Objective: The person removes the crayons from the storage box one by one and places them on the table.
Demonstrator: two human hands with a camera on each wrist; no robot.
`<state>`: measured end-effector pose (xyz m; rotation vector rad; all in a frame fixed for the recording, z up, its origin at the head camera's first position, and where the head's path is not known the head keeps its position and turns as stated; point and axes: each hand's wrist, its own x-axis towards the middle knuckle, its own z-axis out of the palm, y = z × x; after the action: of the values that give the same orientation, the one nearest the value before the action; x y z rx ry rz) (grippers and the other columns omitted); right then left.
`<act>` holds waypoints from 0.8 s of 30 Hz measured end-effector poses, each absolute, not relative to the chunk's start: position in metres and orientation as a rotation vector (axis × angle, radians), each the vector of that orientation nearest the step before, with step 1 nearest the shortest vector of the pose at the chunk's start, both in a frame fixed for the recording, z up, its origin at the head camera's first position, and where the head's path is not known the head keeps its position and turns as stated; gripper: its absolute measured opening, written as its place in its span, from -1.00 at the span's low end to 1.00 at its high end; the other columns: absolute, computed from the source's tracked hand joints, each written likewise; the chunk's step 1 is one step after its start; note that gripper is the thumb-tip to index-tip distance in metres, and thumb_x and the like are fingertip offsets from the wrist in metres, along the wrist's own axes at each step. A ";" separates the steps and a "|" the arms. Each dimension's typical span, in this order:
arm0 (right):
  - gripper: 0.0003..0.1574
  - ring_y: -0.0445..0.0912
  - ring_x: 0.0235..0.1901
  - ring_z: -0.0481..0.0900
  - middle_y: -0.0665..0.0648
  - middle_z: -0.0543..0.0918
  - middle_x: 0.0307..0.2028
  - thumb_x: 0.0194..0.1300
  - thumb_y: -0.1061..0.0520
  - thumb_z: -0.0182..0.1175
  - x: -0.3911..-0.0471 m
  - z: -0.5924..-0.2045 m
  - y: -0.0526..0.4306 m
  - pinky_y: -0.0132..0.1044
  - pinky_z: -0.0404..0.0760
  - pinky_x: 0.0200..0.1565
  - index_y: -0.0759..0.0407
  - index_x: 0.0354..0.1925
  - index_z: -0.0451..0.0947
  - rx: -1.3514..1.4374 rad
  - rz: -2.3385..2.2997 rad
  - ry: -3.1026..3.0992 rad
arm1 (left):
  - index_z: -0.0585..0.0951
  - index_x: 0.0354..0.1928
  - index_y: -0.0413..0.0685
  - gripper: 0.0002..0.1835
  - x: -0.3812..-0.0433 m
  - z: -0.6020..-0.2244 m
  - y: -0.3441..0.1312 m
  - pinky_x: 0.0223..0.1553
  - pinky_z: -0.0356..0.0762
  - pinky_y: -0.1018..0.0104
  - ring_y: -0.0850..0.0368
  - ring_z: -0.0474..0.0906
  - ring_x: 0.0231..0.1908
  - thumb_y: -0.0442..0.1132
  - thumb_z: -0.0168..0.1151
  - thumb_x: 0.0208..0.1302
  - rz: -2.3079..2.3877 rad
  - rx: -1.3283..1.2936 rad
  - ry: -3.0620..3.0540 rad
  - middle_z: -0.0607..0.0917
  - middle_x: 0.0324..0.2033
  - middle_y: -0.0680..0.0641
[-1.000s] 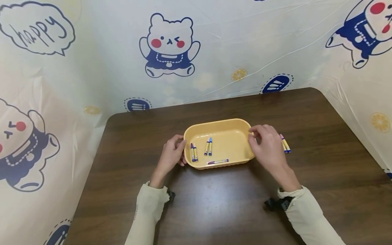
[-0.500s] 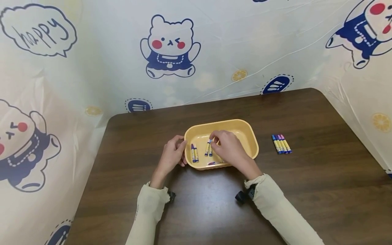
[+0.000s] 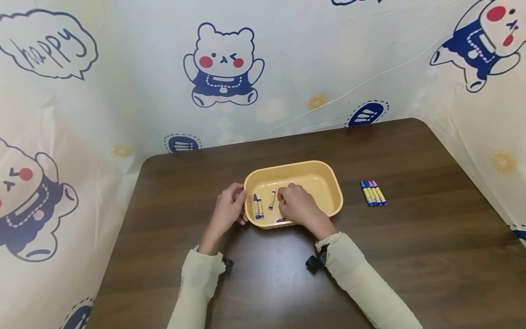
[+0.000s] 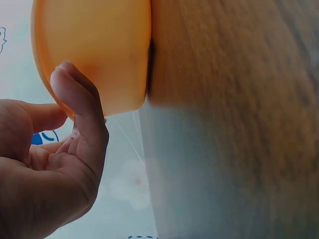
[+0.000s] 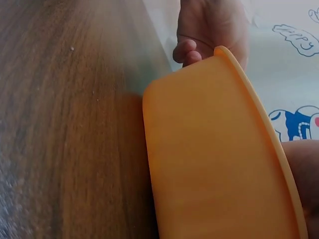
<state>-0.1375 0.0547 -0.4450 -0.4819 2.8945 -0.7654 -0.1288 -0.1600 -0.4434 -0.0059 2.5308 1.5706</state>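
Observation:
A yellow plastic tray [image 3: 320,189] stands on the table. My left hand [image 3: 227,208] grips its left end; in the left wrist view thumb and fingers [image 4: 82,99] pinch the rim. Inside the tray, two crayons, one purple-tipped [image 3: 256,206], lie side by side at the left, and a pale-tipped crayon [image 3: 272,199] lies to their right. My right hand [image 3: 300,205] is over the tray with curled fingers, seemingly pinching the light blue crayon, which the hand hides. Part of another crayon [image 3: 281,220] shows below it. The tray wall [image 5: 209,159] hides most of this hand in the right wrist view.
Several crayons [image 3: 373,193] lie side by side in a row on the brown wooden table [image 3: 263,283], to the right of the tray. A printed cloth [image 3: 287,68] with bear drawings hangs behind the table and at its sides.
My right hand has moved left from the tray's right end to the crayons inside. The light blue crayon no longer shows beside the pale-tipped one. My left hand stays on the tray.

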 end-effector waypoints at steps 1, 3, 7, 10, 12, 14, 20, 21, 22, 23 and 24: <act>-0.91 -0.05 -0.40 0.44 0.08 0.48 -0.42 0.22 0.25 0.21 -0.137 -0.446 0.054 -0.23 0.46 -0.46 0.11 -0.42 0.57 -0.476 -0.751 2.899 | 0.43 0.22 -0.20 -0.66 -0.128 -0.444 -0.161 -0.64 0.65 -0.05 0.00 0.56 -0.74 -0.19 0.07 0.52 1.566 -0.012 2.530 0.60 -0.57 -0.20; -0.82 -0.03 -0.41 0.42 0.09 0.45 -0.45 0.20 0.29 0.19 -0.136 -0.447 0.052 -0.23 0.42 -0.51 0.08 -0.50 0.49 -0.453 -0.727 2.905 | 0.43 0.23 -0.19 -0.65 -0.128 -0.444 -0.162 -0.63 0.65 -0.07 0.00 0.56 -0.74 -0.19 0.07 0.52 1.557 -0.019 2.530 0.60 -0.56 -0.20; -0.79 -0.02 -0.41 0.43 0.10 0.44 -0.44 0.17 0.36 0.19 -0.137 -0.446 0.050 -0.22 0.41 -0.52 0.09 -0.48 0.47 -0.390 -0.709 2.896 | 0.42 0.24 -0.20 -0.64 -0.127 -0.445 -0.165 -0.62 0.66 -0.05 0.00 0.56 -0.73 -0.18 0.06 0.53 1.549 -0.026 2.531 0.60 -0.57 -0.19; -0.82 -0.01 -0.42 0.46 0.12 0.46 -0.43 0.16 0.39 0.20 -0.138 -0.446 0.049 -0.19 0.44 -0.52 0.14 -0.38 0.48 -0.356 -0.687 2.897 | 0.42 0.25 -0.19 -0.63 -0.127 -0.445 -0.166 -0.64 0.65 0.02 0.00 0.57 -0.72 -0.17 0.06 0.53 1.552 -0.029 2.527 0.60 -0.56 -0.19; -0.83 0.00 -0.43 0.47 0.13 0.47 -0.43 0.15 0.40 0.19 -0.139 -0.446 0.049 -0.18 0.45 -0.54 0.19 -0.32 0.46 -0.348 -0.680 2.906 | 0.42 0.25 -0.18 -0.63 -0.127 -0.446 -0.166 -0.66 0.65 0.07 -0.01 0.57 -0.72 -0.17 0.06 0.53 1.554 -0.033 2.523 0.61 -0.55 -0.19; -0.81 0.01 -0.44 0.48 0.16 0.47 -0.43 0.14 0.41 0.16 -0.139 -0.446 0.050 -0.16 0.46 -0.55 0.22 -0.27 0.44 -0.347 -0.676 2.914 | 0.42 0.25 -0.17 -0.63 -0.127 -0.445 -0.166 -0.65 0.65 0.08 -0.01 0.57 -0.71 -0.16 0.07 0.53 1.553 -0.035 2.521 0.61 -0.55 -0.19; -0.83 0.01 -0.46 0.49 0.15 0.48 -0.45 0.12 0.37 0.13 -0.139 -0.445 0.054 -0.14 0.45 -0.55 0.23 -0.27 0.42 -0.342 -0.676 2.929 | 0.42 0.25 -0.14 -0.63 -0.128 -0.445 -0.165 -0.65 0.65 0.11 -0.01 0.57 -0.71 -0.16 0.09 0.52 1.549 -0.020 2.519 0.60 -0.56 -0.18; -0.84 0.01 -0.46 0.49 0.15 0.49 -0.45 0.13 0.36 0.13 -0.139 -0.445 0.055 -0.15 0.45 -0.54 0.22 -0.28 0.42 -0.337 -0.684 2.927 | 0.42 0.25 -0.13 -0.63 -0.129 -0.445 -0.165 -0.65 0.65 0.11 -0.01 0.57 -0.70 -0.16 0.09 0.52 1.551 -0.017 2.518 0.60 -0.57 -0.18; -0.85 0.01 -0.46 0.49 0.14 0.49 -0.44 0.14 0.35 0.14 -0.139 -0.445 0.055 -0.15 0.46 -0.53 0.22 -0.28 0.43 -0.332 -0.695 2.925 | 0.43 0.25 -0.13 -0.63 -0.129 -0.445 -0.164 -0.65 0.65 0.12 -0.01 0.57 -0.71 -0.16 0.09 0.52 1.553 -0.014 2.517 0.60 -0.57 -0.18; -0.85 0.00 -0.46 0.49 0.14 0.50 -0.44 0.15 0.34 0.15 -0.140 -0.445 0.055 -0.15 0.47 -0.52 0.21 -0.26 0.44 -0.327 -0.703 2.923 | 0.43 0.25 -0.13 -0.63 -0.129 -0.445 -0.164 -0.65 0.65 0.12 -0.01 0.57 -0.71 -0.16 0.09 0.51 1.554 -0.013 2.516 0.60 -0.57 -0.18; -0.84 0.00 -0.45 0.50 0.14 0.51 -0.42 0.16 0.33 0.16 -0.140 -0.444 0.055 -0.16 0.48 -0.50 0.22 -0.24 0.46 -0.321 -0.713 2.923 | 0.43 0.24 -0.13 -0.64 -0.129 -0.445 -0.164 -0.65 0.65 0.12 -0.02 0.56 -0.71 -0.16 0.10 0.51 1.558 -0.011 2.515 0.60 -0.57 -0.18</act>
<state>-0.1397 0.0552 -0.4442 -0.3214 2.9228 -0.7128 -0.1293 -0.1643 -0.4451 -0.0108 2.5151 1.5584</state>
